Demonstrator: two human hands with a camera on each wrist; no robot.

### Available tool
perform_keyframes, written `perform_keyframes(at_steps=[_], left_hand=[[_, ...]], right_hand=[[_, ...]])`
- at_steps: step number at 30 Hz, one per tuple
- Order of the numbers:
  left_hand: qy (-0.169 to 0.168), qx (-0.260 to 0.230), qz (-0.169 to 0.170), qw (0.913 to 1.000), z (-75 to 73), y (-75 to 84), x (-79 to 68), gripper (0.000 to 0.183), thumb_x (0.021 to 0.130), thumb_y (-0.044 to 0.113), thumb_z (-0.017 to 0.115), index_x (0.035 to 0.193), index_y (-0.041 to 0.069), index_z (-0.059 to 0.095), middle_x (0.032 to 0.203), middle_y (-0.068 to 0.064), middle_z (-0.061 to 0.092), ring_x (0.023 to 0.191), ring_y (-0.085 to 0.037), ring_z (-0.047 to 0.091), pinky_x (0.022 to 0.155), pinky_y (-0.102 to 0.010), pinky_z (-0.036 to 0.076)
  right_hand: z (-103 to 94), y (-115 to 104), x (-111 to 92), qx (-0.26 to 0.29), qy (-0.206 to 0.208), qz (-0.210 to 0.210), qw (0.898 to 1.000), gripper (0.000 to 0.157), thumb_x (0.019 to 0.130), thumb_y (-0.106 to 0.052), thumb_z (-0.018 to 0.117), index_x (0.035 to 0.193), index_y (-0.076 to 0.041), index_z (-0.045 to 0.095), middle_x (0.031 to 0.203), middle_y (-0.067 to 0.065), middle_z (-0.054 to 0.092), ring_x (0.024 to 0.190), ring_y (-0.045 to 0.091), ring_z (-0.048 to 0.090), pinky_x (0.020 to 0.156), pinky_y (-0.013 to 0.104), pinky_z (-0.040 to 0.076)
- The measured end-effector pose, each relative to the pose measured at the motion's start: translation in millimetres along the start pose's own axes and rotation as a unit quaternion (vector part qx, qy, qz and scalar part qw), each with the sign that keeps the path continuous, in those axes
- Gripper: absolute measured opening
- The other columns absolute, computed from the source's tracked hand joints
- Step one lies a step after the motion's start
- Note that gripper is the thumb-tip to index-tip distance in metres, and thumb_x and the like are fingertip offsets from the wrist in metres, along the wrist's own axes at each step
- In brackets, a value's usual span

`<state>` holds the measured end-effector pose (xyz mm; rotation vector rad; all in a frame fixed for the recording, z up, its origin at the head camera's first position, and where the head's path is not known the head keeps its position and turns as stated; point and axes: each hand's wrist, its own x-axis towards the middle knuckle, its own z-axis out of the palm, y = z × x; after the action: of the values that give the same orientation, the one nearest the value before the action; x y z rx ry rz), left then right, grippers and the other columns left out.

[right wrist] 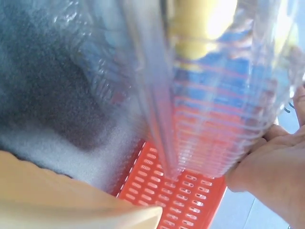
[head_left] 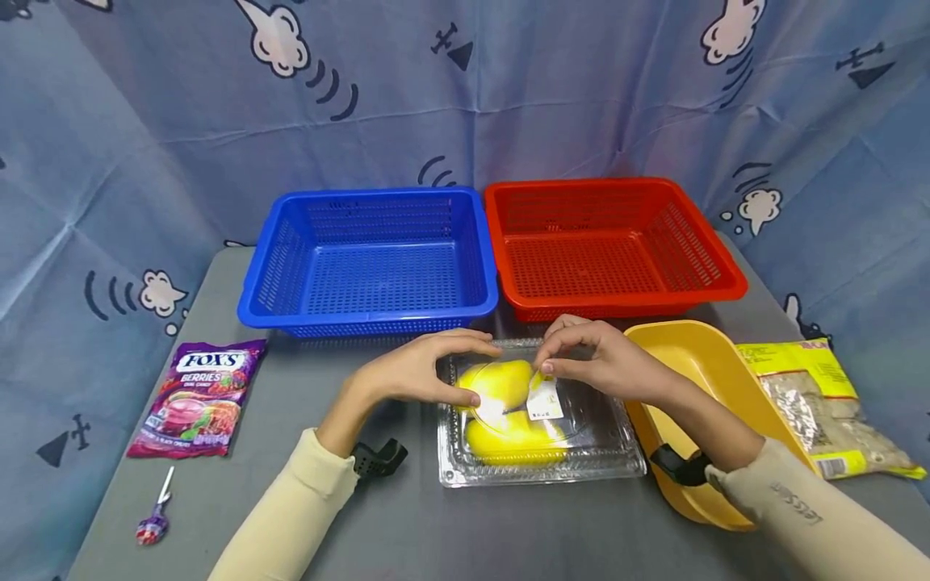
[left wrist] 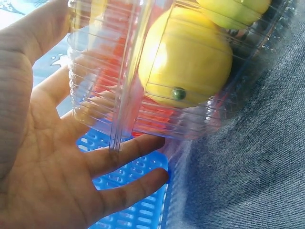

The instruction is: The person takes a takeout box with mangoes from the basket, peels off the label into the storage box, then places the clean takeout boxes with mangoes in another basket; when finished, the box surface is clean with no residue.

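A clear plastic clamshell box (head_left: 596,440) lies on the grey table, with yellow fruits (head_left: 501,383) showing through its lid. One fruit (left wrist: 186,57) looks round, with a small green stem end, in the left wrist view. My left hand (head_left: 417,367) steadies the box's left side. Its thumb lies on the lid and the other fingers stretch out along the wall, fairly straight. Over the lid, my right hand (head_left: 599,359) pinches the upper corner of a white label (head_left: 545,401) between thumb and forefinger. The right wrist view is blurred and hides those fingertips.
Behind the box stand a blue basket (head_left: 385,319) and a red basket (head_left: 625,303). A yellow tray (head_left: 708,343) sits beneath my right forearm, beside a yellow-and-clear packet (head_left: 821,403). To the left lie a purple FOX'S candy bag (head_left: 196,399) and a lollipop (head_left: 154,524).
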<state>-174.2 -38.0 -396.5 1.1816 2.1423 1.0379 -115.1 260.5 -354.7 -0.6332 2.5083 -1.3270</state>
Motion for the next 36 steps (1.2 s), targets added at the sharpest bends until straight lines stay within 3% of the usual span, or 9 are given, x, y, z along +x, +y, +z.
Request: perform_keyframes(at_steps=[7, 15, 22, 32, 36], left_hand=[[0.001, 0.008, -0.012, 0.9999, 0.8, 2.1, -0.8, 0.064, 0.086, 0.039, 0.077, 0.145, 0.029, 0.057, 0.163, -0.001, 0.041, 0.151, -0.021, 0.036, 0.122, -0.054, 0.032], [0.001, 0.016, -0.002, 0.9999, 2.3, 2.9, -0.1, 0.063, 0.088, 0.038, 0.075, 0.147, 0.026, 0.055, 0.163, -0.001, 0.041, 0.152, -0.02, 0.036, 0.122, -0.052, 0.032], [0.01, 0.028, 0.011, 0.9995, 4.0, 3.0, 0.5, 0.06, 0.09, 0.039, 0.074, 0.146, 0.026, 0.056, 0.161, 0.0, 0.043, 0.151, -0.017, 0.036, 0.123, -0.049, 0.032], [0.013, 0.017, 0.015, 0.9997, 3.3, 3.2, -0.8, 0.06, 0.088, 0.037, 0.076, 0.144, 0.026, 0.058, 0.161, -0.002, 0.043, 0.152, -0.02, 0.036, 0.122, -0.052, 0.032], [0.013, 0.017, 0.012, 0.9997, 4.2, 2.1, -0.2, 0.061, 0.087, 0.037, 0.077, 0.144, 0.027, 0.058, 0.161, -0.001, 0.043, 0.151, -0.019, 0.037, 0.122, -0.051, 0.032]], right_hand=[[-10.8, -8.0, 1.5, 0.073, 0.047, 0.049, 0.995, 0.014, 0.098, -0.015, 0.067, 0.107, -0.006, 0.072, 0.099, 0.003, 0.068, 0.088, 0.024, 0.063, 0.077, 0.031, 0.057], [-33.0, -12.7, 14.7, 0.056, 0.087, 0.019, 0.994, 0.016, 0.096, -0.011, 0.07, 0.111, -0.005, 0.072, 0.093, 0.003, 0.07, 0.076, 0.02, 0.065, 0.071, 0.027, 0.06], [-59.4, -4.5, 22.5, 0.021, 0.13, 0.0, 0.991, 0.017, 0.096, -0.009, 0.07, 0.112, -0.004, 0.072, 0.092, -0.001, 0.071, 0.075, 0.013, 0.063, 0.064, 0.023, 0.053], [-83.0, 9.7, -1.4, -0.002, 0.145, 0.02, 0.989, 0.019, 0.093, -0.004, 0.072, 0.111, -0.002, 0.071, 0.081, -0.004, 0.065, 0.064, 0.008, 0.056, 0.055, 0.024, 0.047], [-92.5, 20.1, -19.9, -0.012, 0.153, 0.039, 0.987, 0.021, 0.092, -0.001, 0.073, 0.112, -0.001, 0.071, 0.079, -0.004, 0.065, 0.065, 0.01, 0.06, 0.059, 0.022, 0.053]])
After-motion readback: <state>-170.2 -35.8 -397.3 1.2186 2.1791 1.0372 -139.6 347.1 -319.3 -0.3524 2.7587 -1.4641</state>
